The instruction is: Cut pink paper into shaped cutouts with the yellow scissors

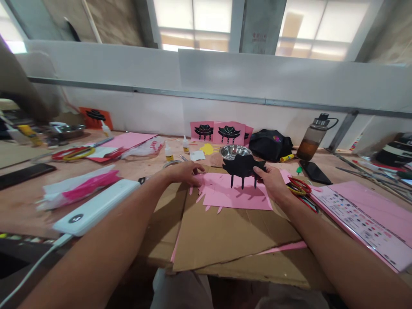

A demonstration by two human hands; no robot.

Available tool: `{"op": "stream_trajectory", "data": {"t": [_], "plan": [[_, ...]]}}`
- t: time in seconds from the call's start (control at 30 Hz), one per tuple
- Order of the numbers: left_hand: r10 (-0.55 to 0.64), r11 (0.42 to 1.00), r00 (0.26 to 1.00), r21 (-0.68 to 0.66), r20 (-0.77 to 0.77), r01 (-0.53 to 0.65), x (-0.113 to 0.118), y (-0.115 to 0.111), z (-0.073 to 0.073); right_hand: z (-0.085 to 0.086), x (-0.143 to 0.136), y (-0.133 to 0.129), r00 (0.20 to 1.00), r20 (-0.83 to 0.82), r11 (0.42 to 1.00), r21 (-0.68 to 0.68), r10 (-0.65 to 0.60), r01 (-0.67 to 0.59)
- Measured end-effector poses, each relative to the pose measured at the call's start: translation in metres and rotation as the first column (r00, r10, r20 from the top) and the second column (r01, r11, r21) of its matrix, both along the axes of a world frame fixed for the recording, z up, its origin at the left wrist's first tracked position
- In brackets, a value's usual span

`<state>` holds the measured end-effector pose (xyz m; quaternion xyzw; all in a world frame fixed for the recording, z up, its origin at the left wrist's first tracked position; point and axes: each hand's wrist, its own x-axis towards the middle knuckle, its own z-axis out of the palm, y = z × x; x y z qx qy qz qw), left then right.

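My right hand [269, 177] pinches the right end of a black paper cutout [243, 166] shaped like a pavilion, with a curved roof and three narrow legs. The cutout is held above a pink paper sheet [222, 196] and throws a shadow on it. My left hand [186, 171] is at the sheet's upper left corner, its fingers bent and apart, with nothing visible between them. Narrow pink paper strips [201, 194] lie by that hand and stick out around the sheet's left side. Under the sheet is a piece of brown cardboard [231, 236].
Behind stand a metal bowl [236, 151], glue bottles [168, 152] and pink cards with decorated black pavilions [229, 133]. At right are scissors [301, 186], a phone [315, 172], a bottle [312, 139] and a printed sheet [360, 214]. A white power bank [96, 208] lies at left.
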<state>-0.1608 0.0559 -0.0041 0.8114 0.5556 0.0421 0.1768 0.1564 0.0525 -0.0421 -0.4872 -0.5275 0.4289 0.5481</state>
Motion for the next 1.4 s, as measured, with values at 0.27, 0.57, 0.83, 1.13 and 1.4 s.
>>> {"op": "stream_trajectory", "data": {"t": [0.27,0.57,0.83,1.13,1.4], "plan": [[0.126,0.992,0.984,-0.043,0.128,-0.121,-0.010,0.008,-0.006,0.001,0.000,0.000,1.000,0.023,1.000,-0.004,0.015,-0.015],[0.195,0.981,0.964,-0.052,0.178,-0.189,-0.007,0.003,-0.002,0.003,-0.001,-0.003,0.999,0.030,1.000,0.005,0.022,-0.022],[0.208,0.963,0.945,0.116,0.252,-0.243,-0.009,0.011,-0.008,0.004,-0.001,-0.005,0.998,0.036,0.999,-0.006,0.041,-0.041],[0.337,0.888,0.858,0.172,0.388,-0.426,-0.020,0.024,-0.023,0.002,-0.002,-0.005,0.990,0.008,0.985,-0.105,0.138,-0.136],[0.303,0.918,0.901,0.157,0.312,-0.363,-0.020,0.031,-0.025,0.004,-0.001,-0.009,0.863,0.477,0.985,-0.111,0.168,-0.130]]}}
